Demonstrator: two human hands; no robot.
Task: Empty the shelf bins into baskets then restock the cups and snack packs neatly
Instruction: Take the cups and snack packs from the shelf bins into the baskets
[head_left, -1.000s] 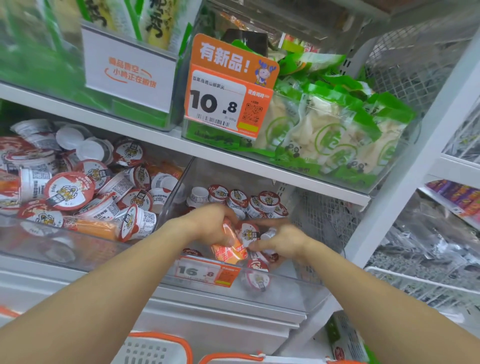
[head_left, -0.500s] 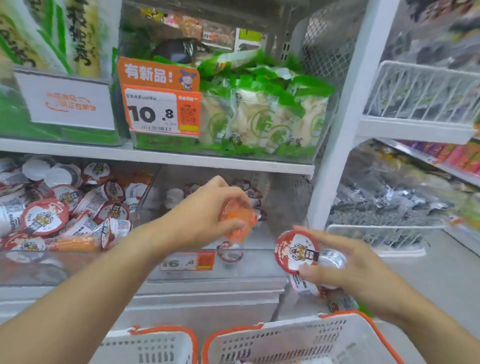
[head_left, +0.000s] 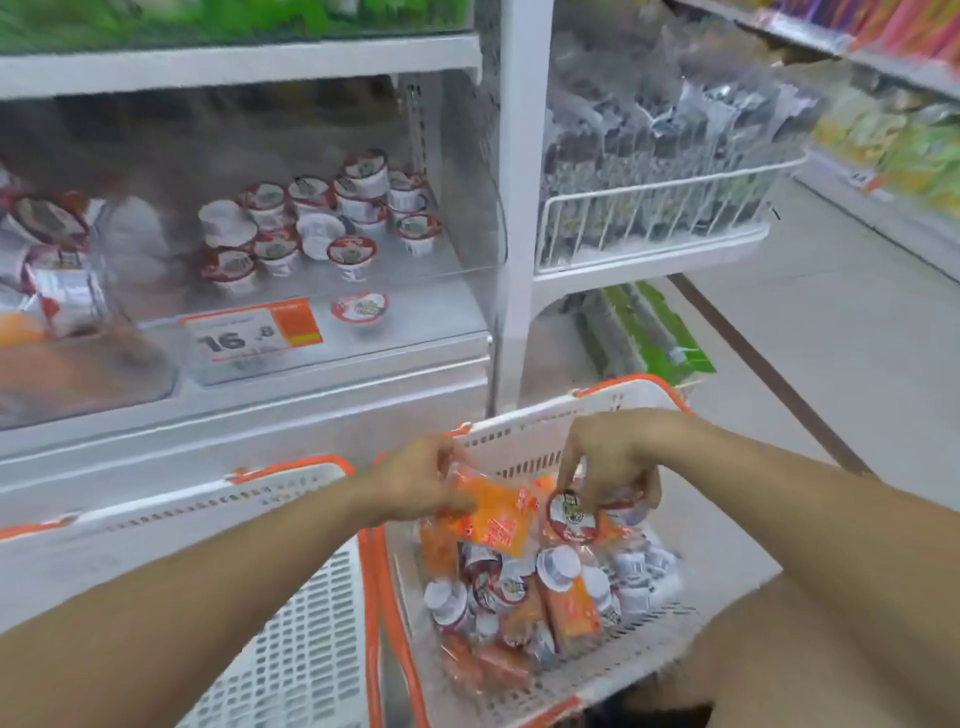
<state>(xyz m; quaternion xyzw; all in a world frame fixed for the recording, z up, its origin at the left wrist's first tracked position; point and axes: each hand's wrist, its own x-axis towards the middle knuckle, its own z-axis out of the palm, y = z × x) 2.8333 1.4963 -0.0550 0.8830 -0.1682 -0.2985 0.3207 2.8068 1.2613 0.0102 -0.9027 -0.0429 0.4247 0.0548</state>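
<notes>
My left hand (head_left: 421, 480) grips an orange snack pack (head_left: 491, 512) over the right white basket (head_left: 524, 431) with orange rim. My right hand (head_left: 613, 457) holds a red-lidded cup (head_left: 570, 515) just above the heap of cups and orange packs (head_left: 540, 597) in that basket. A clear shelf bin (head_left: 467, 244) holds several red-lidded cups (head_left: 322, 223), and one cup (head_left: 360, 306) sits alone near its front by the 16.8 price tag (head_left: 254, 332). Another bin (head_left: 62, 291) at the left holds more cups.
A second white basket (head_left: 291, 639) sits to the left of the filled one. A white upright post (head_left: 514, 182) divides the shelving; wire baskets of dark packets (head_left: 649, 208) lie to the right. Green packs (head_left: 644, 332) lie low by the floor aisle.
Both hands came down from the shelf bin to the right basket, carrying the orange pack and the cup. The view tilted downward and to the right.
</notes>
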